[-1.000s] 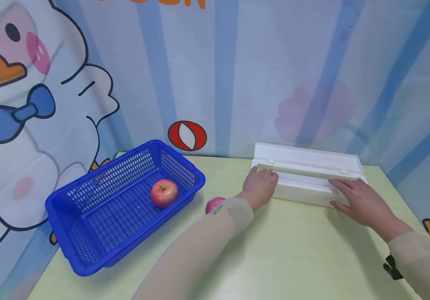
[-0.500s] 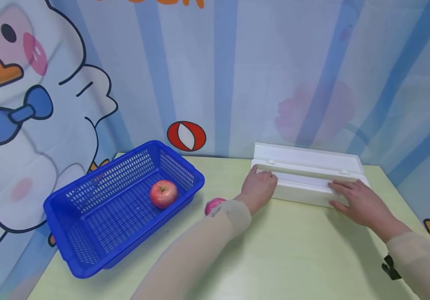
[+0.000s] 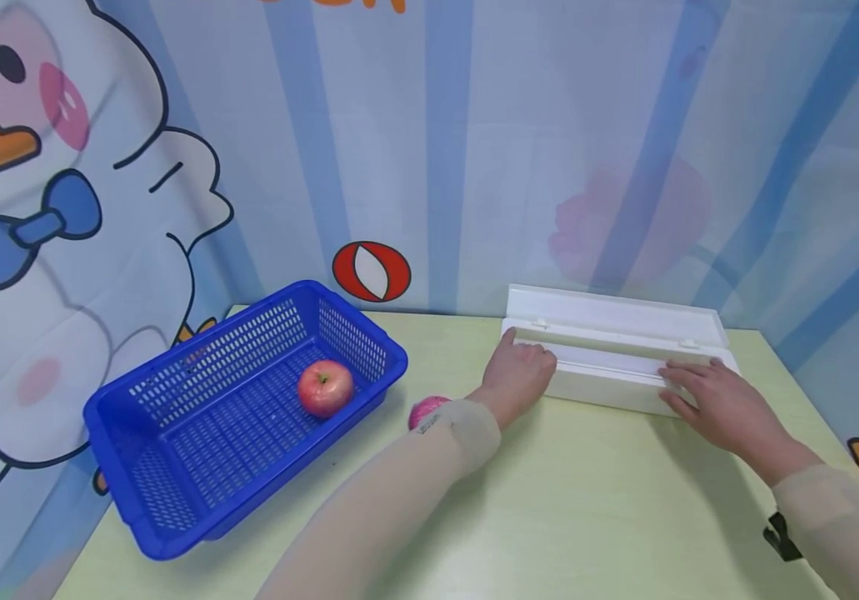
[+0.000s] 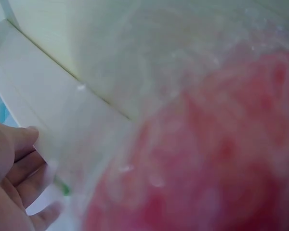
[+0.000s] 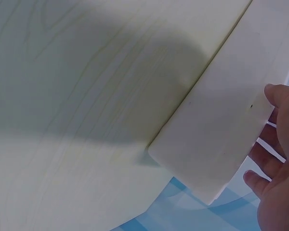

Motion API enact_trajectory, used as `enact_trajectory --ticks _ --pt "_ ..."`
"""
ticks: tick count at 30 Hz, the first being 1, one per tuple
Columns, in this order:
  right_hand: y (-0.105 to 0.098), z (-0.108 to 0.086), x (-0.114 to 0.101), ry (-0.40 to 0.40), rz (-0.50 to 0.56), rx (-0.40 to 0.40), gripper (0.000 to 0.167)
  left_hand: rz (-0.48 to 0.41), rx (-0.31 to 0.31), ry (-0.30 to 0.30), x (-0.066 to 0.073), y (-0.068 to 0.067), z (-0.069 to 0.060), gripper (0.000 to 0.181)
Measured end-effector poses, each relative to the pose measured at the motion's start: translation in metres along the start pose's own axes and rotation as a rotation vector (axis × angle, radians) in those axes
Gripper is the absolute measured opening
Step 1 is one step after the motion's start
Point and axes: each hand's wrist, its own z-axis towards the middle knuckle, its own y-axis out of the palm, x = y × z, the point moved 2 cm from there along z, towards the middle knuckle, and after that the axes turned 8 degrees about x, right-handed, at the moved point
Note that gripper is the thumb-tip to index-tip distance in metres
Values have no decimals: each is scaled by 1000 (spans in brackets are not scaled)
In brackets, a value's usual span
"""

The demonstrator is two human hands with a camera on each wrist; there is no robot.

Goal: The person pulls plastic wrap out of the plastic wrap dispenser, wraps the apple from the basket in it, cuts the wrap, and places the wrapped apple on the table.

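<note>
My left hand (image 3: 516,375) and right hand (image 3: 721,404), half-curled, still hold the white box (image 3: 606,387) by its near edge; the work seems paused.

Head camera facing forward and down, close wrist views, sharing the white box (image 3: 603,387)

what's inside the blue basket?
Head view: one red apple on the mesh floor of the blue basket, toward its right end. Nothing else shows inside. The apple covers the floor under it; the near rim hides the near wall's inner face.
</note>
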Motion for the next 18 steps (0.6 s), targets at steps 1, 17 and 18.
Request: enact_trajectory --ticks 1,17,18 --pt "0 0 0 2 -1 0 41 1 1 3 0 0 0 23" --pt "-3 2 4 -41 25 98 29 -1 33 44 -7 -8 3 21" --pt "-3 2 4 -48 28 104 29 -7 41 47 -8 -9 3 21"
